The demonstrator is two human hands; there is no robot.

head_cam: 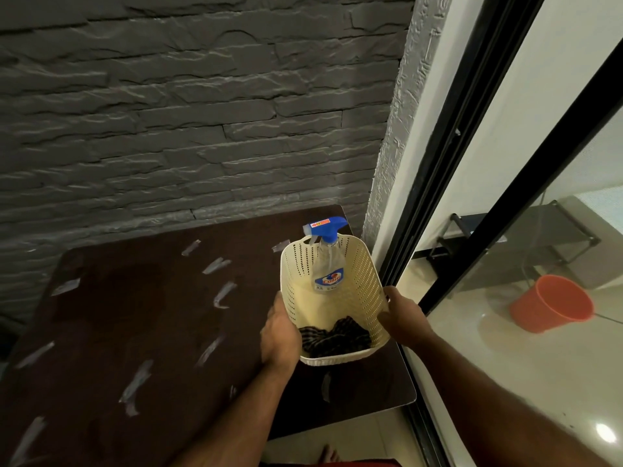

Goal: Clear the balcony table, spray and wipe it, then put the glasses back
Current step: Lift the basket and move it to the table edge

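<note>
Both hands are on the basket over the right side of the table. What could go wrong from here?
1. The spray bottle stands tall, leaning on the far wall of the basket; a tilt could tip it over or out.
2. The basket sits near the table edge beside the glass door; a nudge might knock it against the glass.
3. The left hand and right hand grip only its side walls, so it may flex or slip.

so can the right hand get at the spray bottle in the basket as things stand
Probably yes. The spray bottle stands upright at the far end of the basket, its trigger head above the rim, nothing over it. But the right hand would have to release the basket's side first.
</note>
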